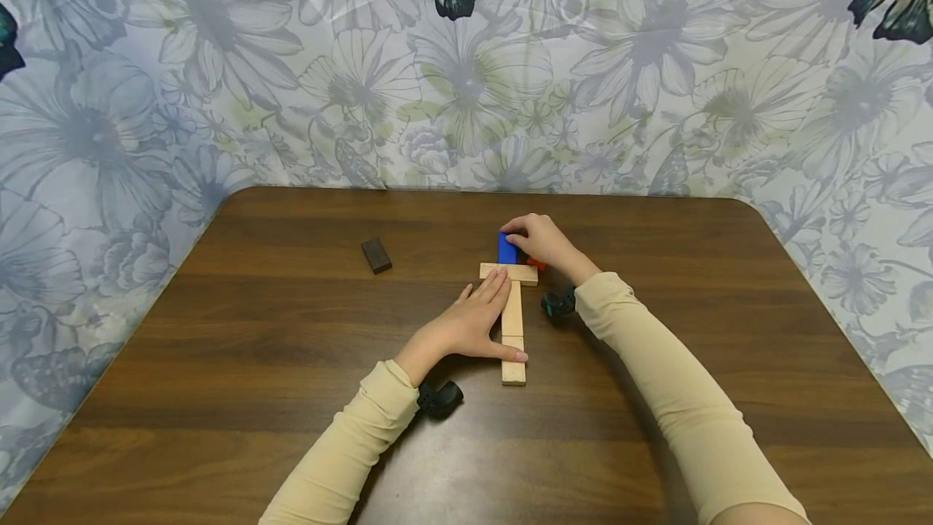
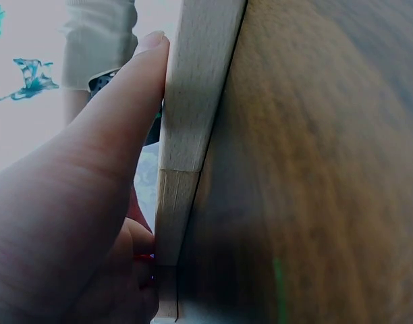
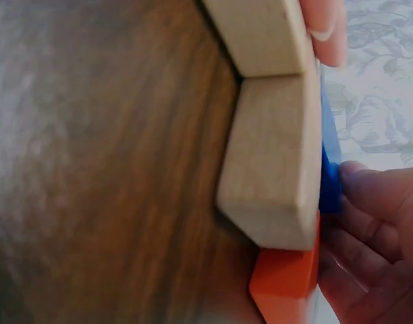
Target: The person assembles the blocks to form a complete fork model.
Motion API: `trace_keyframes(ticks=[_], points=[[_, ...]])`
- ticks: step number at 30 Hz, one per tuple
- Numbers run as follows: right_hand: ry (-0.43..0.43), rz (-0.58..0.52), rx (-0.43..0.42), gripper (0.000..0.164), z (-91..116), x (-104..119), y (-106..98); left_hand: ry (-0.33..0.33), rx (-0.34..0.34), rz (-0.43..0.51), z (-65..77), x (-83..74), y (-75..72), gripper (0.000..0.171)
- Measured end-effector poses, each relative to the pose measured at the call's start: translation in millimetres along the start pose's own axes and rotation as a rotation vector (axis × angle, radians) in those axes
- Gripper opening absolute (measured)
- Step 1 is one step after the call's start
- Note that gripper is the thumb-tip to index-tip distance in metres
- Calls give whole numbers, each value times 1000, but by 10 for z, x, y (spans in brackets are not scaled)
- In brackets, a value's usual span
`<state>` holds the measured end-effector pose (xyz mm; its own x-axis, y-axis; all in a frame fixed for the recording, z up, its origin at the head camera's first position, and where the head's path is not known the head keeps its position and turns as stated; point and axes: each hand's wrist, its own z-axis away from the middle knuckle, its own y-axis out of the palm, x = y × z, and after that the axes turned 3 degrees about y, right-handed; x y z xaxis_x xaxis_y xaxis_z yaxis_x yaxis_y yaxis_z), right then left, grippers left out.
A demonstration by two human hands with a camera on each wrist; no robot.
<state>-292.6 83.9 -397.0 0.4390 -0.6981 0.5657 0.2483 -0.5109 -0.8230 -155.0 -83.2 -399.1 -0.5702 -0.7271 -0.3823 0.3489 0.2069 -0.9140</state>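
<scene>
On the table, two plain wooden blocks lie end to end, an upper one [image 1: 513,310] and a lower one [image 1: 513,373]. A third plain block [image 1: 526,275] lies crosswise at their far end. My left hand [image 1: 466,326] rests on these blocks with its fingers straight, fingertips on the crosswise block and thumb across the lower pair. Beyond the crosswise block is a blue block [image 1: 506,249], which my right hand [image 1: 543,241] pinches between thumb and fingers. An orange-red block [image 3: 284,280] sits beside it, partly hidden under the right hand in the head view.
A dark brown block [image 1: 376,255] lies apart on the left of the wooden table [image 1: 255,347]. Black wrist cameras hang under the left wrist [image 1: 440,400] and the right wrist [image 1: 558,303]. A floral curtain or wall covering [image 1: 466,104] stands behind the table's far edge.
</scene>
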Motion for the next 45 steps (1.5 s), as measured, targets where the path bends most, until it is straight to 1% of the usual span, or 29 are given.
trace_keyframes(ticks=[5, 13, 16, 18, 21, 25, 30, 32, 35, 39, 42, 45], points=[[-1, 47, 48, 25, 2, 10, 9, 1, 5, 1, 6, -7, -14, 115], [-14, 96, 67, 27, -3, 37, -4, -1, 3, -5, 9, -8, -15, 115], [-25, 105, 58, 28, 24, 51, -27, 0, 2, -2, 7, -8, -13, 115], [-35, 108, 32, 29, 69, 61, -56, 2, 2, -1, 2, -12, -12, 115], [-56, 87, -11, 30, 188, 100, -108, 7, -2, 1, 0, -12, -5, 115], [-82, 31, -50, 32, 410, 165, -141, 4, -7, -4, -1, -2, 6, 115], [-146, 18, -103, 33, 721, 217, -103, -8, -7, -14, -5, -10, 0, 116], [-172, 22, -112, 32, 851, 230, -59, -9, -5, -11, 1, -14, -3, 115], [-199, 37, -81, 35, 1047, 241, 12, -8, -2, -7, 6, -14, -1, 114], [-222, 33, 15, 44, 1253, 236, 76, -5, -10, -2, 2, -3, 3, 114], [-253, 2, 83, 49, 1361, 220, 91, -11, -14, 11, -6, -8, 12, 114], [-294, -9, 138, 52, 1417, 208, 102, -19, -13, 21, -14, -15, 23, 114]])
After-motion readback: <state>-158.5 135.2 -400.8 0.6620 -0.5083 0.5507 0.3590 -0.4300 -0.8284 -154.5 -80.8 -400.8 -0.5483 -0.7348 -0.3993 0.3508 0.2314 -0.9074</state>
